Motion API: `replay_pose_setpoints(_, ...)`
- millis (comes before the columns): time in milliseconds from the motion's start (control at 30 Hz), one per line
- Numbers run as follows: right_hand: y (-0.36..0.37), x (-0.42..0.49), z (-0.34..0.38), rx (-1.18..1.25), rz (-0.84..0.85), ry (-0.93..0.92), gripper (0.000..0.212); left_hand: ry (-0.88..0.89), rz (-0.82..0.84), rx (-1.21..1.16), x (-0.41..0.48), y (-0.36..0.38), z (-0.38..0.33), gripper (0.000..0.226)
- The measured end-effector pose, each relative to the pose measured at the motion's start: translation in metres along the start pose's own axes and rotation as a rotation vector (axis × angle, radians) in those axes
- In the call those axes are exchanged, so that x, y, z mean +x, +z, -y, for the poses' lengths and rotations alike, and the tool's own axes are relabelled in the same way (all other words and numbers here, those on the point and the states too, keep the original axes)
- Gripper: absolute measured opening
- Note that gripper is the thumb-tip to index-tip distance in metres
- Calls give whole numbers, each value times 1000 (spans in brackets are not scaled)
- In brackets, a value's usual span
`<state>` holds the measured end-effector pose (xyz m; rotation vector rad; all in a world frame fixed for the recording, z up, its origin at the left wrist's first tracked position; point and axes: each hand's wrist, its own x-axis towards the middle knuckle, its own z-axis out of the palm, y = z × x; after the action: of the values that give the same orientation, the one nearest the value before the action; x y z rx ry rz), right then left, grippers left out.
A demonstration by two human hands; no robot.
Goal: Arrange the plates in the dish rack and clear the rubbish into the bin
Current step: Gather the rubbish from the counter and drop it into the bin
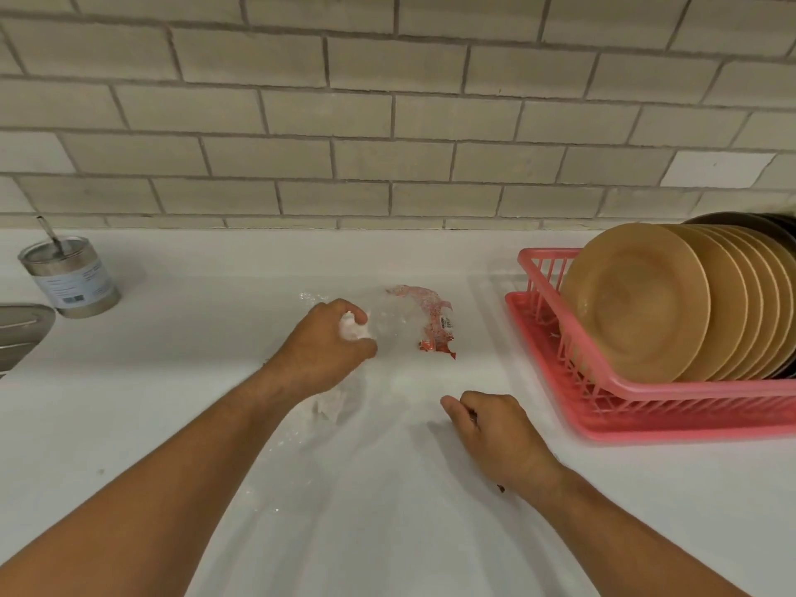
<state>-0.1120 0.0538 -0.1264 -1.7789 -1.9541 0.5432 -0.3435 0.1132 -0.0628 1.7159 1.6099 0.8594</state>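
text: none legible | tin (71, 275) label: blurred | wrapper (435, 325) label: blurred

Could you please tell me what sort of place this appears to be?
Most likely a home kitchen counter: a pink dish rack holds plates standing on edge, a tiled wall runs behind the white worktop, and what looks like a metal sink shows at far left.

Bare worktop (172, 402) is lying open between the tin (71, 273) at far left and the pink dish rack (646, 413), which is blocking the right side, packed with upright plates (637, 303). A wrapper (435, 321) is lying mid-worktop beside the left hand (327, 342) gripping a white wad (354, 330); the tiled wall (387, 122) is closing the back.
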Motion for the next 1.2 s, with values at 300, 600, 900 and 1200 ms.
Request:
replay_pose_setpoints(300,9,5,15,27,86,-7,22,-98,13,28,-5,-27,26,28)
replay_pose_setpoints(600,11,3,21,30,-165,106,59,15,290,803,0,-1,54,70)
replay_pose_setpoints(900,2,-3,23,219,9,260,22,353,230,801,1,23,52,30)
replay_pose_setpoints(1200,-39,-33,8,411,290,270,57,326,169,193,2,20,16,33)
